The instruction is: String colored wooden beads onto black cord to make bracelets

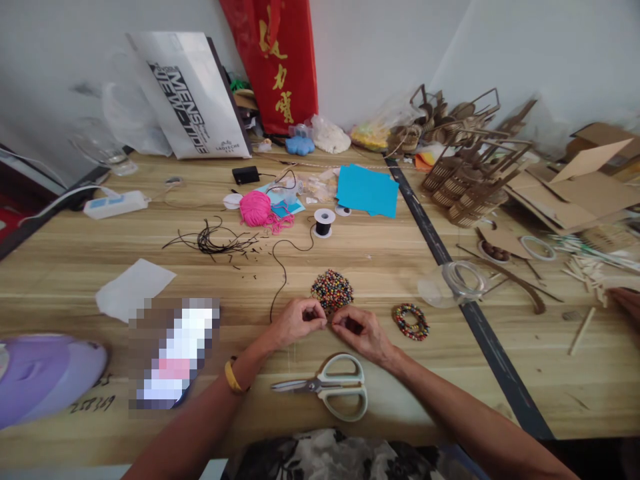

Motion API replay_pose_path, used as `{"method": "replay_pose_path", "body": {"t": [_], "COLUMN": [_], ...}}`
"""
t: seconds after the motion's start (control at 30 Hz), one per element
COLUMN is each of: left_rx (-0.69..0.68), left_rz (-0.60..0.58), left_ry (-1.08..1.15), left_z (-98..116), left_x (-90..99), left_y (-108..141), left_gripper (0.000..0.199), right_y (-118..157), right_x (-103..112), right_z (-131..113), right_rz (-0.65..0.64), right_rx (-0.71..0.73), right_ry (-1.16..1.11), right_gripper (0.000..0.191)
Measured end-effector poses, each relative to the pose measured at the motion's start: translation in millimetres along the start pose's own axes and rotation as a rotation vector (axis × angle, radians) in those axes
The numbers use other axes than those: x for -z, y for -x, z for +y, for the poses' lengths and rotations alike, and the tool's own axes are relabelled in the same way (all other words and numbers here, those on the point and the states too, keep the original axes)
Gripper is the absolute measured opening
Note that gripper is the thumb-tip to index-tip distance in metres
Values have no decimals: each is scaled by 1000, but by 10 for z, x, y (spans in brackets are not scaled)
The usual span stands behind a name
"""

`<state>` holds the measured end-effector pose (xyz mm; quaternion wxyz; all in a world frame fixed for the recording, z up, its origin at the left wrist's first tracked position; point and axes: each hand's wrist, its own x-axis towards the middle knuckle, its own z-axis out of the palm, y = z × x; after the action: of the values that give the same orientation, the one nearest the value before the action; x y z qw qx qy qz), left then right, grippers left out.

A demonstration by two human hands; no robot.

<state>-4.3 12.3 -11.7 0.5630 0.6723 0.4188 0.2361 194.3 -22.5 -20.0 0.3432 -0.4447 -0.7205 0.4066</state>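
Just below a pile of small multicoloured beads [332, 289], my two hands nearly meet at the fingertips. My left hand [300, 321] pinches a thin black cord [285, 267], which curves back to a white-rimmed spool [324, 224]. Thumb and forefinger of my right hand [364, 333] are pressed together, but what sits between them is too small to make out. To the right of that hand lies a coiled bead bracelet [411, 322]. Scissors with cream handles [345, 388] rest on the table below both hands, blades pointing left.
Left of me are a blurred phone [177, 353], white paper [135, 288] and a purple object [50, 373]. Black cord pieces [215, 240], pink yarn [256, 209] and blue sheets [367, 191] lie farther back. A clear container [455, 283] stands right; another person's hand [625, 300] shows at the edge.
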Motion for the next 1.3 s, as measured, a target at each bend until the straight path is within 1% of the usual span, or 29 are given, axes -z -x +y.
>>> {"method": "replay_pose_path", "body": {"t": [0.37, 0.63, 0.77, 0.9, 1.0, 1.13, 1.3], "left_rx": [9, 71, 83, 85, 90, 43, 12], "left_rz": [6, 7, -8, 6, 4, 29, 45], "left_ry": [9, 106, 196, 207, 162, 2, -132], "left_z": [6, 86, 35, -17, -10, 25, 12], "left_x": [-30, 4, -1, -20, -23, -22, -33], "left_y": [-16, -7, -15, -20, -17, -7, 9], "left_gripper": [10, 13, 16, 18, 21, 15, 15], "right_y": [2, -5, -8, -5, -6, -9, -6], "right_x": [1, 8, 10, 6, 8, 14, 8], "right_z": [-4, -24, -23, -1, 10, 10, 24], "right_rz": [-10, -12, -3, 9, 10, 10, 11], "right_rx": [-16, -66, -71, -68, -48, -32, -41], "right_ry": [-2, -72, -94, -93, -105, -108, -124], "right_gripper": [14, 15, 17, 19, 19, 20, 18]}}
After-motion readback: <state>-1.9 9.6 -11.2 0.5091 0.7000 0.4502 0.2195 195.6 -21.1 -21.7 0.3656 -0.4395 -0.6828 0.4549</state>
